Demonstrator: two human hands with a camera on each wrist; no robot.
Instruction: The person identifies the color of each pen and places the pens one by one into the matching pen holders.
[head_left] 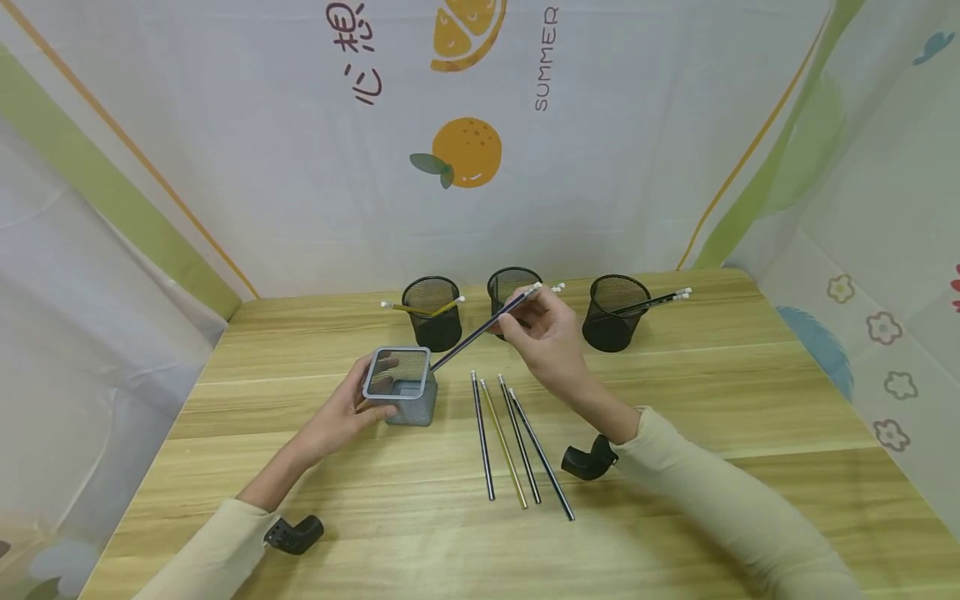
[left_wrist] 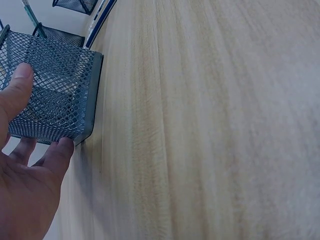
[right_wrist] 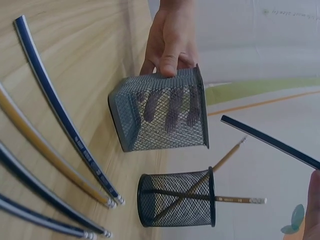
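Note:
My left hand (head_left: 350, 414) grips a grey square mesh pen holder (head_left: 417, 410) around its side; the thumb and fingers show against the mesh in the left wrist view. Nothing is visible inside this holder. My right hand (head_left: 551, 340) pinches a dark blue pencil (head_left: 480, 331) near its white eraser end. The pencil slants down to the left, and in the right wrist view its lower end (right_wrist: 227, 120) is apart from the holder's rim. Between my hands several loose pencils lie on the table: a yellow one (head_left: 504, 443) among dark blue ones (head_left: 483, 437).
Three round black mesh pen holders stand at the back: the left one (head_left: 437, 332) with two yellow pencils, the middle one (head_left: 497, 292) partly behind my right hand, the right one (head_left: 609, 333) with dark pencils. A printed curtain (head_left: 600, 192) hangs behind the wooden table (head_left: 750, 400).

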